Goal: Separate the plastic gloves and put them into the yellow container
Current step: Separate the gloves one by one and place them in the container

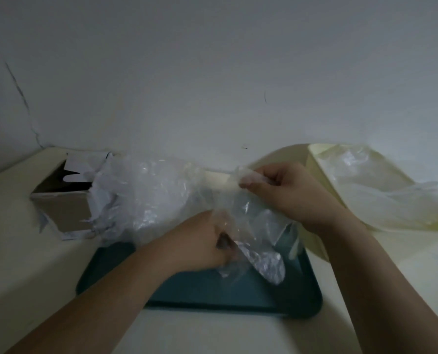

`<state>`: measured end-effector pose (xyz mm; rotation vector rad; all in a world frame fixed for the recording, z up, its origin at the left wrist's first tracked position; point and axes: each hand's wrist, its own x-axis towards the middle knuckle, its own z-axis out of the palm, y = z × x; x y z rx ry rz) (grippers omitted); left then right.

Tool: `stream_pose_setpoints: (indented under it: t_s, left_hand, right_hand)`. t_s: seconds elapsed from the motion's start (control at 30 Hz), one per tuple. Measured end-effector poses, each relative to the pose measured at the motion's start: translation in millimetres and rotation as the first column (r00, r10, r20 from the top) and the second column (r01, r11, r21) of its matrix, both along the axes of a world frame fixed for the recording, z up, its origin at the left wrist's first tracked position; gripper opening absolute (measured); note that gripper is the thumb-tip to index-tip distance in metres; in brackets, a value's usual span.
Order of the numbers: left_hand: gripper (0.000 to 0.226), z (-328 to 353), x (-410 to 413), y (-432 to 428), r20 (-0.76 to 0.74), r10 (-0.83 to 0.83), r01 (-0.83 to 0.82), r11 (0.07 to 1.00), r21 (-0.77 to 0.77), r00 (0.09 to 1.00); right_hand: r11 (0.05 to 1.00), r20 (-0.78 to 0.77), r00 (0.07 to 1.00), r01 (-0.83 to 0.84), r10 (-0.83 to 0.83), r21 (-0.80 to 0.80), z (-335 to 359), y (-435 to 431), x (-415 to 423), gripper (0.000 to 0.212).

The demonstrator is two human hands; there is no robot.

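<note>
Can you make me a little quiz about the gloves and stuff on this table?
1. True or false: the cardboard box stands right of the teal tray.
2. What do the left hand and right hand both pinch? A: a plastic glove. B: the box. C: the tray.
3. Fill the gap: some gloves already lie in the ___ container.
Key: 1 false, it stands left; 2 A; 3 yellow.
</note>
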<state>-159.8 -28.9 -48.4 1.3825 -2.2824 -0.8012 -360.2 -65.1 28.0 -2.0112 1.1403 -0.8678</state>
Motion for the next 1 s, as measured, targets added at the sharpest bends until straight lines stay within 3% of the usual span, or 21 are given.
stream_pose_setpoints:
  t_s: [0.1,0.17,0.23,0.3,0.33,0.37,0.5,0.7,0.8,0.9,0.93,1.0]
  left_hand:
    - [0.008,-3,7,-10,-0.053,0.11,-0.111,0.994,-0.022,0.993]
    - [0.015,5,10,-12,-0.256,0.263,-0.256,0.965,0.061,0.93]
    - [0.024,21,15,-13,-0.542,0.409,-0.303,0.912,0.277,0.734]
    - [0.01,41,20,-8,-0.761,0.466,-0.079,0.871,0.486,0.452]
    - [0.005,49,21,-4,-0.801,0.496,0.036,0.843,0.537,0.335]
    - [0.01,52,23,-3,-0.815,0.508,0.101,0.828,0.551,0.278]
    - [0.012,52,21,0,-0.804,0.519,0.169,0.799,0.577,0.29]
    - [0.013,51,18,-2,-0.797,0.522,0.057,0.825,0.562,0.303]
    - [0.034,52,17,-5,-0.756,0.618,0.001,0.774,0.633,0.216]
    - [0.084,51,24,-7,-0.751,0.649,0.129,0.74,0.66,0.124]
    - [0.088,52,24,-5,-0.762,0.638,0.152,0.747,0.647,0.111]
    - [0.07,49,21,-6,-0.777,0.613,0.12,0.768,0.629,0.147]
  right_hand:
    - [0.976,0.024,0.978,-0.21,0.208,0.06,11,7,-6,0.035]
    - [0.934,0.049,0.941,-0.338,0.335,0.113,14,8,-14,0.028]
    - [0.898,0.045,0.911,-0.412,0.41,0.154,14,7,-20,0.021]
    - [0.887,0.049,0.902,-0.432,0.43,0.164,13,7,-21,0.021]
    - [0.901,0.065,0.912,-0.411,0.406,0.138,11,6,-21,0.018]
    - [0.928,0.077,0.932,-0.359,0.353,0.095,9,5,-19,0.016]
    - [0.983,0.031,0.983,-0.178,0.179,-0.048,8,2,-9,0.026]
    - [0.939,0.294,0.923,-0.303,0.247,0.161,0,7,-6,0.031]
    - [0.946,0.323,0.932,-0.242,0.165,0.215,-6,3,-3,0.034]
    - [0.961,0.283,0.955,-0.159,0.091,0.226,-8,-1,-1,0.031]
    - [0.964,0.278,0.957,-0.143,0.078,0.224,-9,-2,-2,0.03]
    - [0.964,0.312,0.949,-0.119,0.04,0.238,-10,-2,-2,0.03]
